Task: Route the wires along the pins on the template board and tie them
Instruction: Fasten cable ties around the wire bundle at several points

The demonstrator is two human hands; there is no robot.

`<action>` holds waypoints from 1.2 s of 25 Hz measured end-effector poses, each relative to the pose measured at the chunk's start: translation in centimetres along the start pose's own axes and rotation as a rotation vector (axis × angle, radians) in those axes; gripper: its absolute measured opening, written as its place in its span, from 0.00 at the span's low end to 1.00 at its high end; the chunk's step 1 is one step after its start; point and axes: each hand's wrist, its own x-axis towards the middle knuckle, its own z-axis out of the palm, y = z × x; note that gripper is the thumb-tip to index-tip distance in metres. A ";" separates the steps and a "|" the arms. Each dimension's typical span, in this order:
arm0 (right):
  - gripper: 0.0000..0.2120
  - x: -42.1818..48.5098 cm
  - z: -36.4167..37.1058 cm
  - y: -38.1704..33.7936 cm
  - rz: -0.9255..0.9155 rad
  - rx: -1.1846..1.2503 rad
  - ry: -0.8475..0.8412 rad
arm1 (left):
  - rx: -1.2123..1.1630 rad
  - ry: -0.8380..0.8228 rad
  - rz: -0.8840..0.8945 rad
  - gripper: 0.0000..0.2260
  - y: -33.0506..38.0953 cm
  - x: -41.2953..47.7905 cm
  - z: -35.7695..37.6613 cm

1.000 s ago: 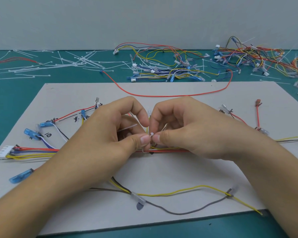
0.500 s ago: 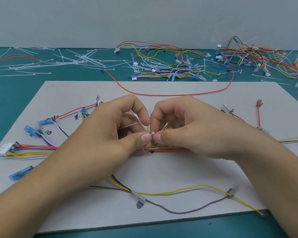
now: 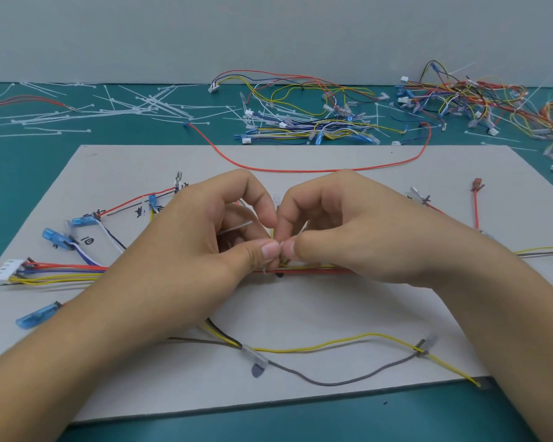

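From the head camera, the left hand (image 3: 205, 250) and right hand (image 3: 348, 237) meet thumb tip to thumb tip over the middle of the grey template board (image 3: 300, 307). Both have curled fingers and pinch a translucent cable tie (image 3: 235, 226), whose tail shows between the left fingers. Just beneath the thumbs runs the wire bundle (image 3: 313, 270), red and yellow strands lying along the board; at its left end it fans out to a white multi-pin connector (image 3: 8, 271) and blue terminal sleeves (image 3: 56, 237). Handwritten black marks sit beside the branch ends; one (image 3: 87, 240) reads perhaps as "10", the rest are too small to make out. A yellow wire (image 3: 332, 344) and a grey wire (image 3: 332, 382) loop near the board's front edge. On the green mat (image 3: 20, 161) behind lie spare cable ties (image 3: 134, 105) and loose harnesses (image 3: 316, 119).
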 end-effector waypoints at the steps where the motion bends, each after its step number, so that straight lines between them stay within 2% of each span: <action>1: 0.03 0.0 0.0 0.0 -0.003 0.005 0.003 | 0.003 0.004 0.004 0.08 0.0 0.0 0.0; 10: 0.02 0.1 0.2 0.0 0.011 0.057 0.082 | -0.001 0.021 0.012 0.07 -0.2 0.1 -0.1; 16: 0.05 0.0 0.3 -0.4 0.028 0.062 0.070 | -0.012 0.005 0.009 0.07 -0.5 0.2 -0.1; 25: 0.03 -0.1 0.0 -0.2 0.038 0.083 0.078 | 0.001 -0.010 0.020 0.08 -0.5 0.1 -0.1; 27: 0.00 -0.1 0.1 -0.2 0.048 0.100 0.081 | 0.001 -0.018 0.023 0.08 -0.5 0.1 -0.1; 30: 0.08 0.0 0.4 -0.1 0.051 0.053 0.090 | 0.006 -0.020 0.031 0.07 -0.4 0.0 0.0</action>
